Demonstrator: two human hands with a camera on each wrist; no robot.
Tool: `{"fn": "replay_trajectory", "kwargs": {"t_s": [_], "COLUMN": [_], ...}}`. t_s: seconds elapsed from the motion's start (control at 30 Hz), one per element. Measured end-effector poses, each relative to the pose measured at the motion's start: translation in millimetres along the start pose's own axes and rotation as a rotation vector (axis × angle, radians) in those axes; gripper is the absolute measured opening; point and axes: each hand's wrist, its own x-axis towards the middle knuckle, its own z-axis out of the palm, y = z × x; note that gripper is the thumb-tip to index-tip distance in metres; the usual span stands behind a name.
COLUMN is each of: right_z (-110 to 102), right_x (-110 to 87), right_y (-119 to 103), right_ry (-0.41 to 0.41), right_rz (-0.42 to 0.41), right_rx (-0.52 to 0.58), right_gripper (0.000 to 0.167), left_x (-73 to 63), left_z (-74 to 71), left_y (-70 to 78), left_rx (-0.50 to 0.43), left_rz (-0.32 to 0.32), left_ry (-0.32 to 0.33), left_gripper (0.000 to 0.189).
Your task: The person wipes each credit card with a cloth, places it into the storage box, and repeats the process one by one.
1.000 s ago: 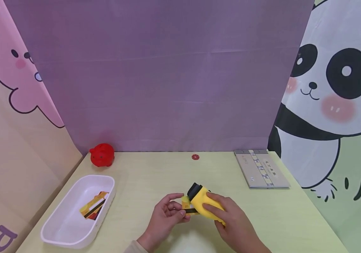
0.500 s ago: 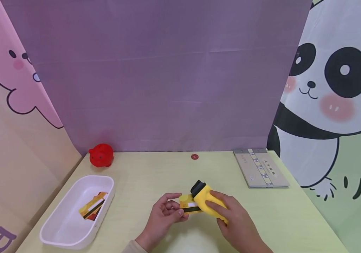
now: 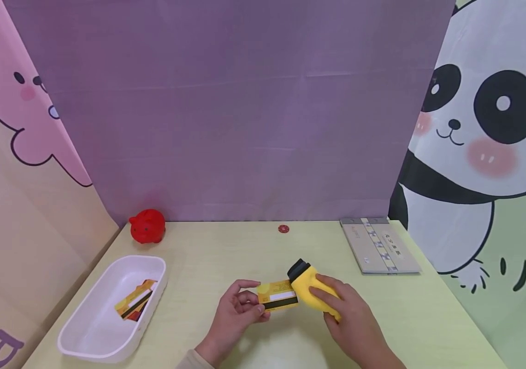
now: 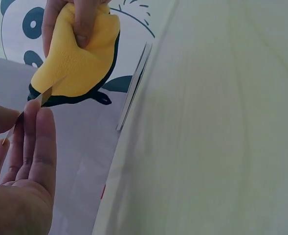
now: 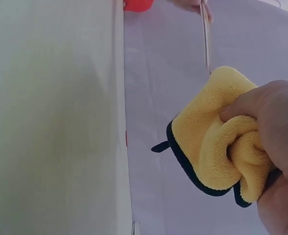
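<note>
My left hand [image 3: 235, 315] pinches a yellow plastic card [image 3: 277, 295] by its left edge, above the table. A black magnetic stripe and a white strip show on the card's upturned face. My right hand [image 3: 352, 318] grips a bunched yellow cleaning cloth [image 3: 312, 288] with black edging, close against the card's right end. In the left wrist view, thumb and fingers hold the card [image 4: 46, 95] almost edge-on, its far end at the cloth [image 4: 80, 63]. Thick folds of the cloth [image 5: 207, 147] fill my right hand in the right wrist view.
At the left stands a white plastic basin [image 3: 89, 333] with several cards [image 3: 135, 301] lying in it. Behind it sits a red piggy bank [image 3: 148, 226]. A red chip [image 3: 283, 229] lies near the back edge, and a grey-brown notebook [image 3: 359, 246] at the back right.
The cloth in my right hand has slid rightward along the card, uncovering more of its face. My left hand has shifted slightly left, still pinching the card.
</note>
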Motion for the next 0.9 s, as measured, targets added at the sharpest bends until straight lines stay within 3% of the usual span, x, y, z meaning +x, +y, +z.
{"fn": "replay_trajectory", "kwargs": {"t_s": [0.33,0.5,0.67,0.9], "right_z": [-7,-10,-14,-24], "right_x": [-0.3,-0.2,-1.5,-6.3], "right_y": [11,17,24,36], "right_ry": [0.083,0.105,0.101,0.092], "right_rz": [0.015,0.042,0.091,0.164], "right_rx": [0.005,0.023,0.016,0.004], "right_gripper": [0.067,0.069,0.069,0.064], "left_x": [1.8,3.5,4.2,3.6], "left_z": [-6.5,-10.6,-17.2,-38.3], "left_y": [2.5,8.1,20.9,44.1], "left_rx": [0.081,0.068,0.052,0.097], "left_rz": [0.028,0.055,0.106,0.137], "left_ry": [0.093,0.122,0.166,0.31], "left_gripper": [0.045,0.039,0.035,0.028]}}
